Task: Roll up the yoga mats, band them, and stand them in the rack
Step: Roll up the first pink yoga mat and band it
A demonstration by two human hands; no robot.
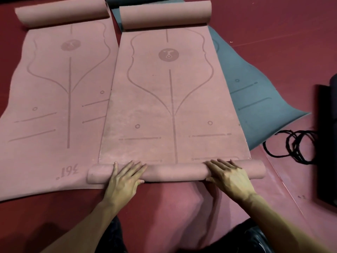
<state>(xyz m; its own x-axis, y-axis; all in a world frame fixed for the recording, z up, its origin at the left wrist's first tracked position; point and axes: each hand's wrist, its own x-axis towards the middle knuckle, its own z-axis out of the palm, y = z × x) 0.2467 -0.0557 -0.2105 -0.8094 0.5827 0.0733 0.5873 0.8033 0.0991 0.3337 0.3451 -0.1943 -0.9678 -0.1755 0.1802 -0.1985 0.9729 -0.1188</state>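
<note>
Two flat hands, left hand (125,178) and right hand (229,177), press the mat roll (173,172) on red floor (273,24).

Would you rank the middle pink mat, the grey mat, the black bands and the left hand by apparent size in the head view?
1. middle pink mat
2. grey mat, partly hidden
3. black bands and left hand: look alike; the hand is nearer, so unranked
</note>
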